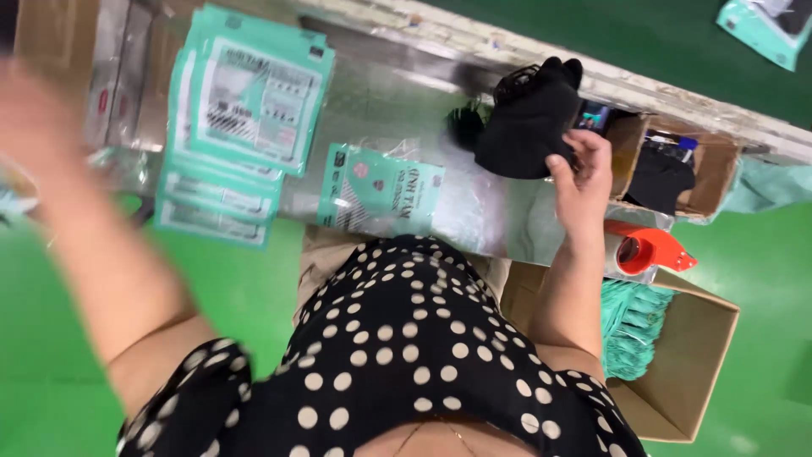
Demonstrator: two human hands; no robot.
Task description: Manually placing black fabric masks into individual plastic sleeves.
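— What's biggest here?
— A shiny metal worktable, with a stack of teal printed pouches on it and one pouch lying alone at its near edge. A cardboard box of teal pouches stands on the green floor.
— And the hands?
— The right hand pinches a pile of soft black face masks on the table, beside an orange tape dispenser. The left hand is raised and blurred; I cannot tell its grip.
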